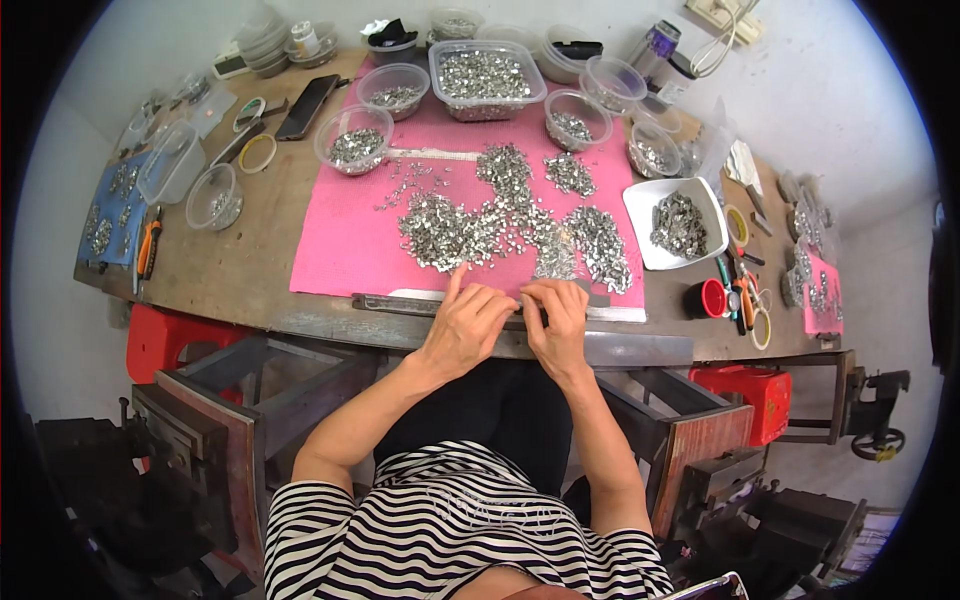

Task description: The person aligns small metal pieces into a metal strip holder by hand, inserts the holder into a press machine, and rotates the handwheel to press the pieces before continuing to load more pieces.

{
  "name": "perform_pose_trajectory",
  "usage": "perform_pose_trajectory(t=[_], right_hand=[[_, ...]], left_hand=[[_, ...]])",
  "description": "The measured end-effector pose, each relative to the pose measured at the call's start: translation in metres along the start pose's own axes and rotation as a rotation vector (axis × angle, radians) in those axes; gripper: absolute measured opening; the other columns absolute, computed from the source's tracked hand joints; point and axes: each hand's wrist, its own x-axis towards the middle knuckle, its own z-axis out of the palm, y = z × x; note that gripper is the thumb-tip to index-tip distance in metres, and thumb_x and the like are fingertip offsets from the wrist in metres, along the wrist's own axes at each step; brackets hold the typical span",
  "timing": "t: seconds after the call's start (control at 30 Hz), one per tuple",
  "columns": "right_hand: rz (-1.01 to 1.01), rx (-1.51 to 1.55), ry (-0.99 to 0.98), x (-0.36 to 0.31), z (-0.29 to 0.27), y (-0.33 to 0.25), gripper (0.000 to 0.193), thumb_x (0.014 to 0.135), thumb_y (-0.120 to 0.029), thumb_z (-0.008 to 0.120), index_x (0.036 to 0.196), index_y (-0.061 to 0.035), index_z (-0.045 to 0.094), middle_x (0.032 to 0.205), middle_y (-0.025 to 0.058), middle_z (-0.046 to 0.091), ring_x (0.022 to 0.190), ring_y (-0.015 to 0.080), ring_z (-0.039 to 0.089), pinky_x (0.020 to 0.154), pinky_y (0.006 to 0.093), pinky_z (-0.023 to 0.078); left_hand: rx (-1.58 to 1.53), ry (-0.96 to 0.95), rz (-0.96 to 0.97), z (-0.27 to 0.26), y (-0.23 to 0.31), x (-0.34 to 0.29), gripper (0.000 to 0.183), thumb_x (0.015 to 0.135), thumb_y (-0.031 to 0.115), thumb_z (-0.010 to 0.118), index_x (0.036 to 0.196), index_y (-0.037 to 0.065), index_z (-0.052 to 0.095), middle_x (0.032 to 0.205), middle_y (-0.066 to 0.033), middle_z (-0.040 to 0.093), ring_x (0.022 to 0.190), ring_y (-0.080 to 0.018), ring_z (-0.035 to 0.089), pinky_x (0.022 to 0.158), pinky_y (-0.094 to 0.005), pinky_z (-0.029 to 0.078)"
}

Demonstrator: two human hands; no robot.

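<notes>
Side by side at the table's front edge, my left hand (463,325) and my right hand (557,328) meet with their fingertips pinched together. Whatever lies between the fingertips is too small to make out. One left finger points up toward a large heap of small shiny metal pieces (445,235). Beneath both hands runs a long dark metal bar (385,303), partly hidden by them. Several more piles, including one right of centre (600,248), lie on the pink mat (335,245) just beyond my hands.
Clear tubs of metal pieces (487,85) stand along the back. At right are a white square dish (642,235), a red-rimmed cup (712,298) and hand tools. A phone (308,107), tape rolls and orange-handled pliers (149,245) lie left. Red stools (765,400) stand below.
</notes>
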Motion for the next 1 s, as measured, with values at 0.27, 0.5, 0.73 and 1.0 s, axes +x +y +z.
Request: perform_pose_trajectory(t=[0.27,0.5,0.73,1.0], right_hand=[[0.008,-0.083,-0.121,0.037,0.032,0.004,0.009,0.085,-0.007,0.074,0.093,-0.0079,0.07,0.086,0.0064,0.061,0.087,0.026,0.058,0.085,0.0393,0.039],[0.003,-0.083,-0.204,0.039,0.038,0.009,0.01,0.083,-0.006,0.071,0.092,-0.0078,0.071,0.09,0.0074,0.059,0.089,0.0267,0.057,0.087,0.0408,0.039],[0.069,0.016,-0.257,0.04,0.031,0.014,0.012,0.086,-0.007,0.07,0.097,-0.0076,0.074,0.088,0.0054,0.064,0.091,0.0237,0.062,0.087,0.0378,0.039],[0.039,-0.029,-0.246,0.042,0.036,0.012,0.009,0.085,-0.009,0.073,0.094,-0.0087,0.073,0.087,0.0059,0.062,0.089,0.0256,0.06,0.085,0.0396,0.04]], left_hand=[[0.196,0.097,-0.148,-0.024,-0.035,0.022,0.011,0.088,0.01,0.07,0.099,0.012,0.07,0.095,-0.0031,0.062,0.099,-0.0233,0.057,0.104,-0.0547,0.031],[0.251,-0.042,-0.078,-0.024,-0.044,0.029,0.008,0.086,0.015,0.074,0.093,0.014,0.071,0.09,-0.0002,0.057,0.097,-0.0219,0.055,0.101,-0.0512,0.031],[0.226,-0.004,-0.121,-0.029,-0.052,0.027,0.01,0.085,0.015,0.075,0.094,0.014,0.071,0.092,-0.0011,0.058,0.098,-0.0217,0.055,0.101,-0.0522,0.03],[0.254,-0.015,-0.063,-0.024,-0.053,0.032,0.01,0.085,0.015,0.075,0.094,0.014,0.071,0.092,-0.0013,0.058,0.098,-0.0216,0.055,0.101,-0.0513,0.03]])
